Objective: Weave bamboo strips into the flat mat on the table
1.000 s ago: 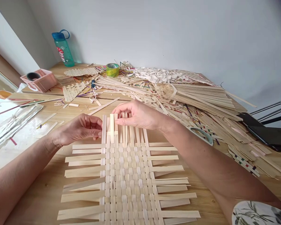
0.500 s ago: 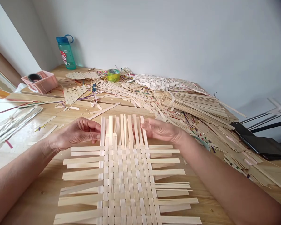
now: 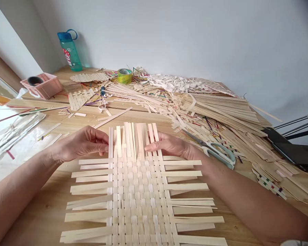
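A flat woven mat of pale bamboo strips (image 3: 138, 194) lies on the wooden table in front of me, with loose strip ends sticking out on both sides. Along its far edge stands a row of raised strips (image 3: 130, 140). My left hand (image 3: 83, 143) grips the leftmost raised strip between fingers and thumb. My right hand (image 3: 166, 145) sits among the raised strips on the right, fingers across them and thumb behind. Grey-handled scissors (image 3: 215, 152) lie close to my right wrist.
Heaps and bundles of bamboo strips (image 3: 220, 109) cover the back and right of the table. Behind them are a green tape roll (image 3: 124, 76), a teal water bottle (image 3: 69, 51) and a pink basket (image 3: 42, 86). Crumpled foil (image 3: 12, 136) lies left; a dark tablet (image 3: 290, 150) lies right.
My right hand has moved left and in among the raised strips, which now stand bunched closer. The scissors show fully beside my right wrist. The whole view has shifted slightly.
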The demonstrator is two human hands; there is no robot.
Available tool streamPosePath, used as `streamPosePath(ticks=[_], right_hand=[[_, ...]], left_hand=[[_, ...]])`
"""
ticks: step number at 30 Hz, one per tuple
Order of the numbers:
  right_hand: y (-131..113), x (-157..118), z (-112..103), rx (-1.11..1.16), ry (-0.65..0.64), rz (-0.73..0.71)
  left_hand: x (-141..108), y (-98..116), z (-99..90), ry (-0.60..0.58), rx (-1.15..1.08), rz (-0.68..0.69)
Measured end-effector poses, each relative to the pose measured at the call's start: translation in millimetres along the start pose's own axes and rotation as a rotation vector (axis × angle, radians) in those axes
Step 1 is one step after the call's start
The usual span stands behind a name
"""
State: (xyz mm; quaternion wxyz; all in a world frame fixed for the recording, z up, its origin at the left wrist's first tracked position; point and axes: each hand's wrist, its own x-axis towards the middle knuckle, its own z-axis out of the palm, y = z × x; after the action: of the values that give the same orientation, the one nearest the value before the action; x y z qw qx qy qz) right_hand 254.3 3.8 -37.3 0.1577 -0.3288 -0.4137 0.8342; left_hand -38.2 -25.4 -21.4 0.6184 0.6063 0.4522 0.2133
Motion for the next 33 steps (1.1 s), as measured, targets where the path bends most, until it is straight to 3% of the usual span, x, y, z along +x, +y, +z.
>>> streamPosePath(ticks=[7,14,19,22,26,29,33], right_hand=[[2.0,0.5,-2.4,-0.078,0.033,-0.004],[2.6,2.6,-1.7,-0.092,-0.001,0.03],[5.8,5.1,-5.9,-0.091,-0.046,-0.031],[-2.8,7.2,-16.9,-0.157,-0.117,-0.13],[-30.8,4.4,-25.6,-0.41,-0.22,-0.231],[-44.4,0.6,-16.6,-0.491,-0.168,-0.202],[-39.1,1.3,1.7,-0.34,-0.075,-0.205]], left_hand=[[-0.5,1.6,2.5,0.011,-0.043,0.003],[-0.3,1.0,0.3,-0.062,-0.161,0.032],[0.2,-2.0,-3.5,-0.085,-0.202,0.017],[1.2,-4.7,-2.8,-0.091,-0.232,0.043],[1.8,-5.1,0.7,-0.069,-0.221,0.061],[0.8,-3.5,3.2,-0.046,-0.185,0.065],[-0.6,-1.6,4.8,-0.013,-0.172,0.106]])
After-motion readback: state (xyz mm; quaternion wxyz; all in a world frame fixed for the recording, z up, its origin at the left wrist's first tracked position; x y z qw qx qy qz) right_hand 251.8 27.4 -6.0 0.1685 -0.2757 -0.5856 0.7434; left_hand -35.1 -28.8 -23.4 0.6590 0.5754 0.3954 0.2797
